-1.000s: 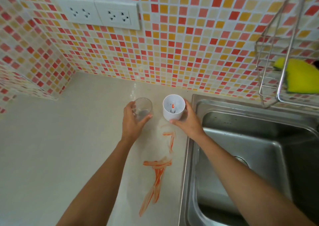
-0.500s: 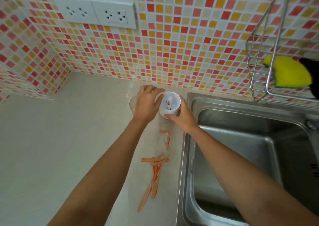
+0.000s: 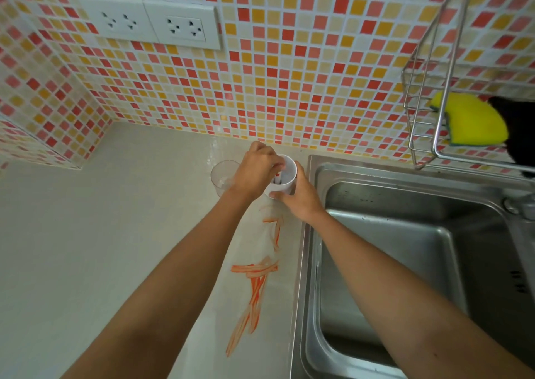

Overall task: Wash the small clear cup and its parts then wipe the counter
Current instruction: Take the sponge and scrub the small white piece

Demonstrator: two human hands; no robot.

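worktop: orange smears unwiped
left hand: grip reaching into white cup, closure unclear
right hand: grip clamped on white cup
clear cup: unwashed, standing aside

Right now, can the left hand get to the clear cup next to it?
Probably yes. The clear cup stands free on the counter, right beside the left hand, with nothing between them. But that hand's fingers are dipping into the white cup, so they would have to come out first.

Clear cup left of white cup, sink right
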